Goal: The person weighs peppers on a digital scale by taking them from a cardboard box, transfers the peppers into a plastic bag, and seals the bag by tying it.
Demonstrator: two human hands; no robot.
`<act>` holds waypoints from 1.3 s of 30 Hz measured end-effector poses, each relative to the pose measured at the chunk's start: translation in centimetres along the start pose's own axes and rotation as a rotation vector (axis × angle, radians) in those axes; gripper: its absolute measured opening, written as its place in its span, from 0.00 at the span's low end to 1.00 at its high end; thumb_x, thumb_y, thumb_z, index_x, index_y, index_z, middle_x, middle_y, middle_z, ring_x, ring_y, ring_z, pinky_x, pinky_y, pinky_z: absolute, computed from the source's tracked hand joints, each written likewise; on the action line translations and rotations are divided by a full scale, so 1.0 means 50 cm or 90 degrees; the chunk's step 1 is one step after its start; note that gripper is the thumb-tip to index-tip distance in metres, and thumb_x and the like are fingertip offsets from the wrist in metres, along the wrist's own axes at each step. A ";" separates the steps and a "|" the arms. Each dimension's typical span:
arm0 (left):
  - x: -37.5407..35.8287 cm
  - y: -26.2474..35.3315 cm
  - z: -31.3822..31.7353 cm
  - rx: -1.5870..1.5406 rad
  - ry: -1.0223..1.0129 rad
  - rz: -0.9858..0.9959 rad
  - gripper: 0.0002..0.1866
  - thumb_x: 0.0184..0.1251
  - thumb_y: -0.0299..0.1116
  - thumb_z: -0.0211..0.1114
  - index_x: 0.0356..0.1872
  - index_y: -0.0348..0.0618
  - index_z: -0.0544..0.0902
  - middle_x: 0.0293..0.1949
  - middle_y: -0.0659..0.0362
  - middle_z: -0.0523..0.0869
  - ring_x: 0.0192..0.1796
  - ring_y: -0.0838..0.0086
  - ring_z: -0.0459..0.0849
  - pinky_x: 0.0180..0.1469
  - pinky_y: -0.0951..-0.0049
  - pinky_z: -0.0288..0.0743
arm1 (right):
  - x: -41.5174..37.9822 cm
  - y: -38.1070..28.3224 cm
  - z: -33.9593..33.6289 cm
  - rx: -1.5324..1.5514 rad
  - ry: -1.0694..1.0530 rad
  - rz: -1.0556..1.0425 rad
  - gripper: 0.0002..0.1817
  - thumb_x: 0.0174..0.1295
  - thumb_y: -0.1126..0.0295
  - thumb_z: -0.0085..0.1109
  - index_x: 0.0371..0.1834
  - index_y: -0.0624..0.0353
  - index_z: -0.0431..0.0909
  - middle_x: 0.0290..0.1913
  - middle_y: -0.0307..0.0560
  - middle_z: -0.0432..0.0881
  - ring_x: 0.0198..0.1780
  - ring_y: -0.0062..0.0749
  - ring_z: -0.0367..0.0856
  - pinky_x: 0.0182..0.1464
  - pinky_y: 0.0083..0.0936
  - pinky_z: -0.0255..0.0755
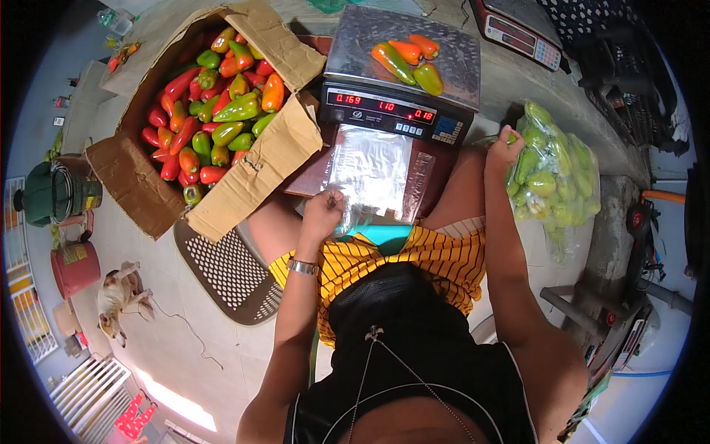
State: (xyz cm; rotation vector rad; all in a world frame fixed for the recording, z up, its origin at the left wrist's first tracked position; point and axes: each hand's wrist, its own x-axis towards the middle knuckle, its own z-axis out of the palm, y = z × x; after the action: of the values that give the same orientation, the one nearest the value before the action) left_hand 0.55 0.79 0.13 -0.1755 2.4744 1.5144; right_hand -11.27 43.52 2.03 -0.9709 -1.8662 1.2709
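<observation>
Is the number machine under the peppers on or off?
On. The scale shows glowing red numbers on its front, with a few peppers on top.

4 grn/orng peppers on scale; clr bags flat beside.

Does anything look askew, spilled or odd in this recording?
Nothing looks spilled. The brown cardboard box sits askew beside the silver-topped digital scale, flaps splayed; oddly for a produce-weighing spot, a white-and-brown dog lies on the pale floor.
</observation>
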 end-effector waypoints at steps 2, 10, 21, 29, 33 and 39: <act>0.002 0.008 0.000 0.025 -0.004 -0.003 0.10 0.69 0.32 0.69 0.43 0.35 0.87 0.31 0.46 0.89 0.31 0.61 0.88 0.40 0.64 0.80 | -0.031 -0.054 0.004 0.103 0.007 0.020 0.20 0.76 0.54 0.64 0.57 0.59 0.75 0.42 0.48 0.85 0.33 0.34 0.83 0.36 0.31 0.78; 0.002 0.009 0.000 0.029 -0.006 -0.005 0.11 0.69 0.34 0.69 0.42 0.35 0.87 0.32 0.43 0.89 0.33 0.58 0.90 0.41 0.62 0.81 | -0.390 -0.381 0.169 0.125 -0.650 -0.401 0.28 0.64 0.67 0.75 0.63 0.58 0.73 0.49 0.57 0.85 0.50 0.46 0.88 0.52 0.38 0.81; -0.007 0.050 -0.011 0.054 -0.019 -0.078 0.10 0.69 0.31 0.70 0.43 0.35 0.87 0.35 0.44 0.91 0.35 0.60 0.91 0.44 0.63 0.82 | -0.555 -0.427 0.427 0.074 -0.669 -0.781 0.25 0.58 0.67 0.75 0.60 0.55 0.81 0.58 0.49 0.81 0.58 0.50 0.78 0.66 0.45 0.73; -0.006 0.030 -0.007 0.029 -0.003 -0.014 0.10 0.69 0.31 0.69 0.43 0.33 0.86 0.33 0.46 0.90 0.35 0.64 0.90 0.43 0.65 0.81 | -0.347 -0.401 0.285 0.199 -0.258 -0.602 0.25 0.53 0.64 0.79 0.53 0.58 0.80 0.47 0.54 0.82 0.48 0.52 0.81 0.53 0.43 0.75; -0.003 0.013 0.001 0.018 -0.001 -0.005 0.09 0.68 0.29 0.69 0.42 0.33 0.87 0.32 0.46 0.89 0.34 0.65 0.89 0.41 0.66 0.81 | -0.102 -0.275 0.194 0.066 -0.065 -0.462 0.19 0.52 0.68 0.75 0.48 0.60 0.84 0.43 0.54 0.83 0.41 0.50 0.84 0.47 0.43 0.79; 0.008 -0.003 0.003 0.058 -0.008 0.001 0.08 0.67 0.27 0.68 0.43 0.33 0.87 0.30 0.46 0.89 0.32 0.66 0.88 0.40 0.66 0.80 | 0.038 -0.252 0.120 -0.214 -0.344 -0.286 0.26 0.52 0.57 0.83 0.52 0.56 0.88 0.39 0.47 0.88 0.40 0.36 0.86 0.47 0.33 0.80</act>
State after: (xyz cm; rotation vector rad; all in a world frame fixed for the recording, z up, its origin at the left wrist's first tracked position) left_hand 0.20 0.87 -0.16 -0.1473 2.5282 1.3958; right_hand -19.86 39.37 12.37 -0.3250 -2.5934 1.0174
